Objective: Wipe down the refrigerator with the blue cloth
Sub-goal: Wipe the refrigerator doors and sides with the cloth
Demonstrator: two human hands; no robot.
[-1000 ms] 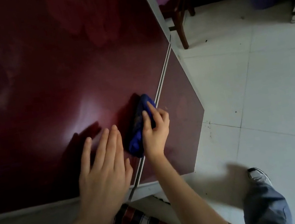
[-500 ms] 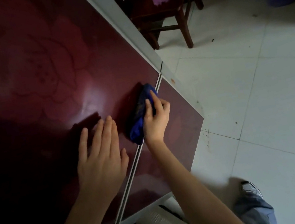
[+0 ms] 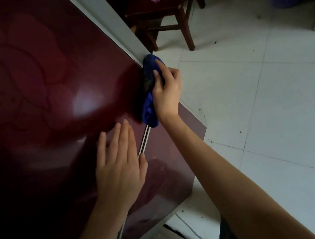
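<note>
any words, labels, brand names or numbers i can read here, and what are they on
No readable text anywhere in this view.
refrigerator door: only a faint flower pattern and glare, no brand mark visible.
blue cloth: no label showing.
chair: a plain purple patch on the seat, no writing.

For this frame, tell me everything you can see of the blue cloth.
The blue cloth is soft deep-blue fabric, bunched into a long wad, darker in the middle. It is pressed against the dark red refrigerator door at its right edge, lower end near the seam between the doors. The right hand grips it, curled over its upper half.
</note>
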